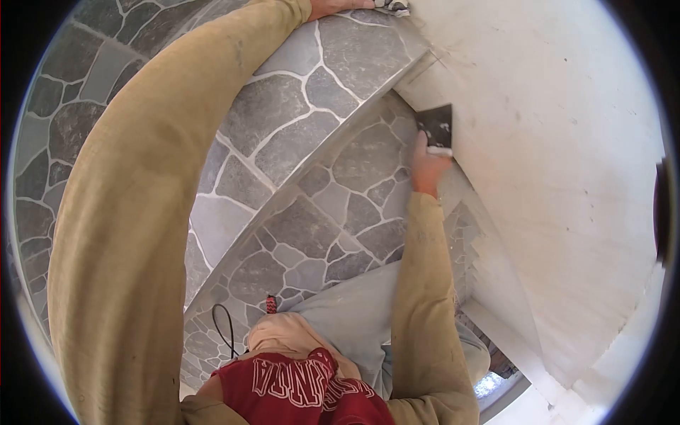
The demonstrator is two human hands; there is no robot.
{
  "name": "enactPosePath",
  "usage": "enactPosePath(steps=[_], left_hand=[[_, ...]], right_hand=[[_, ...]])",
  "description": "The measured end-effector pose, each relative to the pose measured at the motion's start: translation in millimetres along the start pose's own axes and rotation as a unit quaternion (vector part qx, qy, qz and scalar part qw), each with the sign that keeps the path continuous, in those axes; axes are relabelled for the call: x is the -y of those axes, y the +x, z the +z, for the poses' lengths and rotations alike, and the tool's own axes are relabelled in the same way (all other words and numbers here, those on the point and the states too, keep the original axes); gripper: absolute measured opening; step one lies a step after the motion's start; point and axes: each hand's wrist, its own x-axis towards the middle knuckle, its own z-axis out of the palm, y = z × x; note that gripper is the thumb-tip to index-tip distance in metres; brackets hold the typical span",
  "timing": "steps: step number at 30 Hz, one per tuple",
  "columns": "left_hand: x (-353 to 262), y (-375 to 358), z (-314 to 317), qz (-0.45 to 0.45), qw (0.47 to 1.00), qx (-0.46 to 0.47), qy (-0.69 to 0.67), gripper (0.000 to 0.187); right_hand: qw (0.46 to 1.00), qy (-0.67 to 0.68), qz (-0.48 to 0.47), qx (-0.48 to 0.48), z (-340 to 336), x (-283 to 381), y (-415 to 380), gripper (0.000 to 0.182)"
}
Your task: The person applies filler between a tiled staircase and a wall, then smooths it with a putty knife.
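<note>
My right hand (430,172) is closed on a putty knife (439,122) with a wide, dark, flat blade. Pale smears mark the blade, which is against the foot of the white wall where it meets the stair corner. The hand is slightly blurred. My left hand (341,6) reaches far out to the top edge of view and rests on the upper stone step (283,113). Its visible fingers are stretched out, and part of it is cut off. At its fingertips lies a crumpled grey-white cloth (394,6); whether the fingers grip it is not clear.
A curved white wall (559,163) with stains rises on the right. The lower step (326,219) has the same grey stone pattern with pale joints. A dark cord loop (222,329) hangs by my clothing. An opening with light (492,384) shows at lower right.
</note>
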Motion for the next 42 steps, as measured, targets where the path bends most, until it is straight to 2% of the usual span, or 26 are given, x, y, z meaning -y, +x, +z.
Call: enactPosePath(steps=[2,3,4,6,7,9,10,12,13,15,16,19,21,22,24,25,27,28,30,31,33,34,36,37,39,42], left_hand=[[-1.4,-0.8,-1.8,-0.006,1.0,0.004,-0.024,0.065],[-1.3,0.1,-4.1,-0.006,1.0,0.007,-0.022,0.065],[-3.9,0.3,-6.8,-0.019,1.0,0.012,-0.016,0.065],[-6.1,-1.5,-1.5,-0.029,0.999,0.02,-0.013,0.065],[-4.2,-0.9,-1.7,-0.013,1.0,0.015,-0.006,0.064],[-0.6,1.2,-5.0,0.006,1.0,0.01,0.009,0.063],[0.6,0.1,-3.7,0.011,1.0,0.004,0.007,0.063],[0.8,-0.1,0.1,0.016,1.0,-0.001,0.001,0.063],[1.2,0.1,-0.6,0.021,1.0,0.001,-0.003,0.062],[-0.2,-0.2,-1.6,0.026,1.0,0.005,-0.008,0.062],[-3.4,-0.2,-2.7,-0.004,1.0,0.021,-0.02,0.062],[-10.0,0.0,-8.8,-0.038,0.998,0.043,-0.029,0.061],[-9.8,0.9,-11.8,-0.041,0.998,0.051,-0.025,0.061],[-5.9,0.7,-8.4,-0.024,0.999,0.04,-0.009,0.061],[-2.7,1.8,-5.0,-0.006,1.0,0.029,0.004,0.061],[-2.0,1.6,-5.0,-0.004,1.0,0.024,0.001,0.061],[-4.4,-0.9,-3.1,-0.004,1.0,0.025,-0.006,0.061],[-3.7,-0.7,-3.1,-0.003,1.0,0.021,-0.005,0.061],[-4.0,0.3,-6.7,0.0,1.0,0.015,-0.001,0.061],[-5.4,-0.1,-8.0,-0.003,1.0,0.021,-0.006,0.061],[-6.1,1.5,-8.5,-0.005,1.0,0.025,-0.011,0.062],[-6.9,2.1,-9.5,0.0,1.0,0.031,-0.004,0.062],[-5.1,2.9,-10.8,0.001,0.999,0.039,0.004,0.062],[-6.2,2.8,-11.0,-0.01,0.999,0.031,0.011,0.061],[-8.5,-0.7,-5.2,-0.017,0.999,0.024,0.011,0.061],[-3.1,0.2,-5.0,0.011,1.0,0.014,0.006,0.061]], right_hand=[[0.989,-0.082,0.117,-0.019,-20.2,-7.1,-6.1,0.034],[0.997,0.048,0.051,-0.016,-23.1,-15.7,-5.6,0.035],[0.997,0.047,0.056,-0.015,-18.9,-14.3,-6.9,0.035],[0.993,-0.103,0.045,0.039,-7.5,-6.1,-1.9,0.036],[0.993,-0.102,0.046,0.038,2.0,-6.9,3.2,0.036],[0.996,-0.074,-0.043,0.017,22.8,-7.5,12.0,0.034],[0.996,-0.071,-0.042,0.016,20.2,-2.9,9.5,0.034],[0.996,-0.032,0.078,0.037,0.9,0.7,0.4,0.031],[0.996,-0.033,0.078,0.034,-6.0,-1.4,-1.6,0.031],[0.999,0.039,0.033,-0.007,-14.8,-8.0,-7.8,0.03],[0.999,0.036,0.039,-0.008,-11.8,-4.1,-9.9,0.03],[0.997,-0.05,0.045,0.04,13.9,8.2,3.2,0.029],[0.995,-0.071,-0.062,0.025,26.3,4.0,8.6,0.029],[0.995,-0.07,-0.062,0.025,21.9,2.7,6.1,0.029],[0.997,0.02,0.06,0.032,5.9,-2.3,2.3,0.028],[0.998,0.018,0.058,0.032,7.3,-5.9,6.2,0.028],[0.996,-0.085,-0.026,0.026,9.2,-13.9,4.8,0.029],[0.996,-0.086,-0.025,0.028,16.0,-5.6,7.6,0.029],[0.987,-0.058,-0.149,0.0,34.8,24.1,18.7,0.031],[0.987,-0.056,-0.15,0.0,34.5,21.2,16.1,0.031],[0.998,-0.048,-0.042,0.018,26.6,13.6,10.7,0.032],[0.998,-0.047,-0.045,0.016,17.6,13.9,9.3,0.032],[0.994,0.09,0.061,-0.003,0.8,13.7,-0.3,0.032],[0.994,0.088,0.066,-0.002,6.6,8.6,-2.1,0.032],[0.994,-0.1,0.016,0.05,21.2,-7.4,3.1,0.029],[0.994,-0.098,-0.037,0.026,40.0,22.3,10.4,0.031]])
